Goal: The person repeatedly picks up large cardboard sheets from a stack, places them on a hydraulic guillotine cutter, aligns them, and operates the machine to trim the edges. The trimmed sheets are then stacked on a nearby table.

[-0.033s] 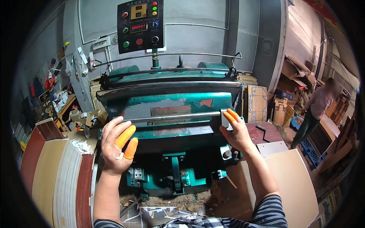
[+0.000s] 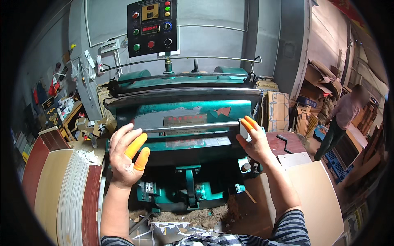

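A large green press machine (image 2: 184, 110) stands right in front of me, with a metal bar (image 2: 193, 127) across its front and a black control panel (image 2: 152, 26) with coloured buttons above. My left hand (image 2: 127, 156) is raised near the bar's left end. Its fingers are spread, it holds nothing, and orange covers sit on the thumb and forefinger. My right hand (image 2: 256, 143), also with orange fingertip covers, reaches to the bar's right end, where a small pale piece shows by its fingers. Whether it grips anything is hidden.
A stack of pale and brown boards (image 2: 61, 192) lies at my left and a tan board (image 2: 316, 197) at my right. Paper scraps (image 2: 176, 229) litter the floor below. Cardboard stacks (image 2: 279, 108) stand behind the machine. Another person (image 2: 344, 119) stands far right.
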A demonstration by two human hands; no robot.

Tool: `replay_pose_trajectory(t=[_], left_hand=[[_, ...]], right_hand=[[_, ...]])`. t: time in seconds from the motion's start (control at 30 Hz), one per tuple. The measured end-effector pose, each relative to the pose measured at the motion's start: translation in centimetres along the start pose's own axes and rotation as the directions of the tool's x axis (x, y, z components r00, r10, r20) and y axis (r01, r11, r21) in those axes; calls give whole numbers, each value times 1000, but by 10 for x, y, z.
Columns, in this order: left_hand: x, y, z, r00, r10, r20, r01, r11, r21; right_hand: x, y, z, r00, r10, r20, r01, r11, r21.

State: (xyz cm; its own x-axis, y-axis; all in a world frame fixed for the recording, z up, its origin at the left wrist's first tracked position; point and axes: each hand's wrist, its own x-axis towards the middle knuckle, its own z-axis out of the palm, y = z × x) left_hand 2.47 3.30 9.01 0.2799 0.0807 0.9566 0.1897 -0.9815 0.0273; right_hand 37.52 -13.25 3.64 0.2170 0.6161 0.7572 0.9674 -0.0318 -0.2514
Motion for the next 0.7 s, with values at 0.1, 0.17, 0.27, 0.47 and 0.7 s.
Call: replay_pose_trajectory(t=[0.1, 0.17, 0.27, 0.47, 0.7], left_hand=[[7, 1, -2, 997, 38, 70, -42, 998, 55], [13, 0, 3, 995, 46, 86, -51, 997, 60], [13, -13, 9, 989, 21, 146, -46, 984, 174], [-81, -91, 42, 671, -501, 546, 278, 853, 441], [-240, -109, 26, 83, -707, 703, 229, 700, 677]], right_hand=[[8, -5, 2, 993, -81, -88, 84, 996, 26], [8, -9, 0, 996, -35, -80, 37, 999, 20], [3, -12, -2, 992, -45, -121, 50, 998, 40], [-33, 3, 29, 997, 80, -13, -80, 997, -5], [-151, 73, 146, 727, 411, 551, -175, 886, -430]])
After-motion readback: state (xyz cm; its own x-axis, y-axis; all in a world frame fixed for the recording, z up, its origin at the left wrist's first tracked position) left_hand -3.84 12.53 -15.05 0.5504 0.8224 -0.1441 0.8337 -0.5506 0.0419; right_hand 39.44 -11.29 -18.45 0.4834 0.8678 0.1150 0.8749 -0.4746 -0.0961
